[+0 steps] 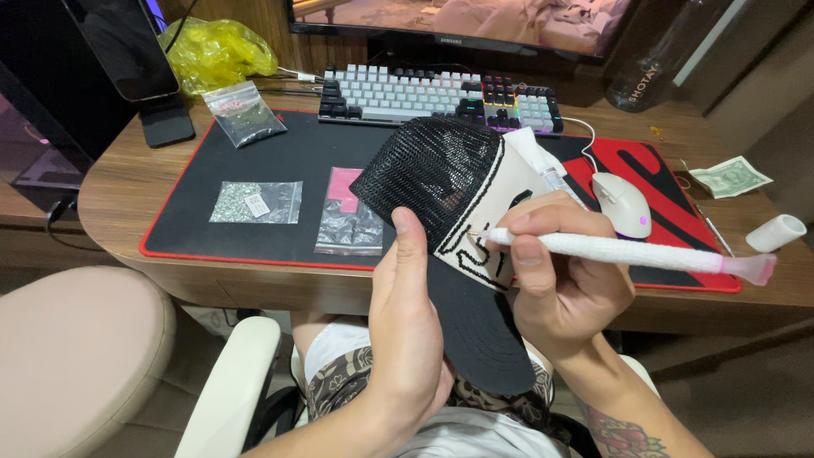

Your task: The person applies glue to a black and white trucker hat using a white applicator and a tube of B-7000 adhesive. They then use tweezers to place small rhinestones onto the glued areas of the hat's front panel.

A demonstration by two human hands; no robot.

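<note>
Right hand (564,280) at centre frame is pinched around a white pen-shaped tool (627,252), its tip pressed against the pale front panel of a cap (449,212), its pink end pointing toward the right edge. Left hand (407,314) is wrapped around the cap from the left, thumb up along the seam where black mesh meets the panel, the black brim tipping down toward the lap at bottom centre. Behind the cap, a black desk mat (280,153) with a red edge spreads across the wooden desk (119,195). On the mat, left of the cap, lie two small clear bags (257,202) of tiny stones, one with a pink card inside. A third bag (246,114) sits further up left, near a yellow plastic bag (216,51). Up top, a keyboard (441,97) with lit keys; to the right, a white mouse (623,205), a banknote (729,176) and a white cap-like tube (776,231).
</note>
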